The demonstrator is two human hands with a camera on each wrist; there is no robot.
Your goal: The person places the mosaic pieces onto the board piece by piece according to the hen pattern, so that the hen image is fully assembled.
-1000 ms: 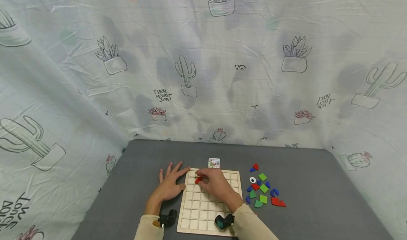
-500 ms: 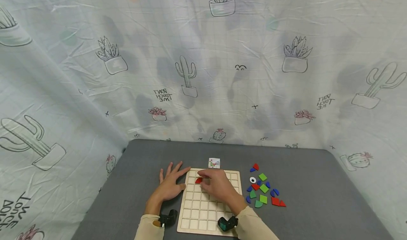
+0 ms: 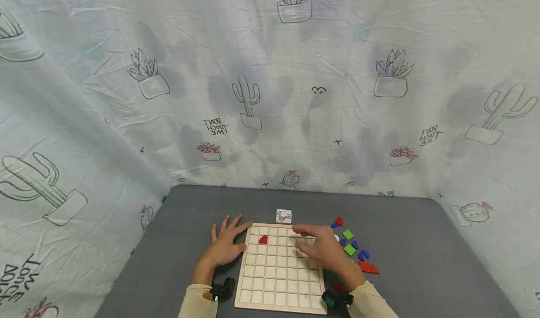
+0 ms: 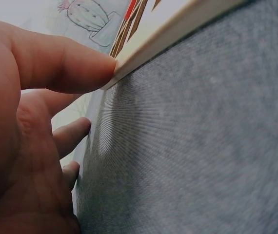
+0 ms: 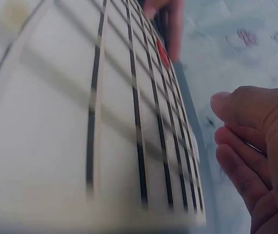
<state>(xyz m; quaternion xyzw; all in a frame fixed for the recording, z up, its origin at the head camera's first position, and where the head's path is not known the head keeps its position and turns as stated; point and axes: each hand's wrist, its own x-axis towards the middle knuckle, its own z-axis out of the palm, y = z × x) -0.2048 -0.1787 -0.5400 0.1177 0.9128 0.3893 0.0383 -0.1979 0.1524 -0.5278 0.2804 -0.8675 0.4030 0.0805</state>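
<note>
A wooden grid board (image 3: pixel 270 273) lies on the grey table, and one red quarter-circle piece (image 3: pixel 263 239) sits in a cell near its upper left. My left hand (image 3: pixel 225 247) rests beside the board, fingers spread, with the thumb and a fingertip touching its left edge. Over the right part of the board hovers my right hand (image 3: pixel 322 245), thumb and fingers apart. In the right wrist view nothing shows between the fingers of that right hand (image 5: pixel 256 141).
Right of the board lie scattered flat pieces: green squares (image 3: pixel 349 249), blue half-rounds (image 3: pixel 365 254), a red piece (image 3: pixel 364 266) and others partly hidden by the right arm. A small printed pattern card (image 3: pixel 284 216) lies behind the board. A patterned curtain (image 3: pixel 270 98) encloses the table.
My right hand has moved right, away from the red quarter-circle piece, which stays in its cell and is now fully visible. The left hand has stayed in place.
</note>
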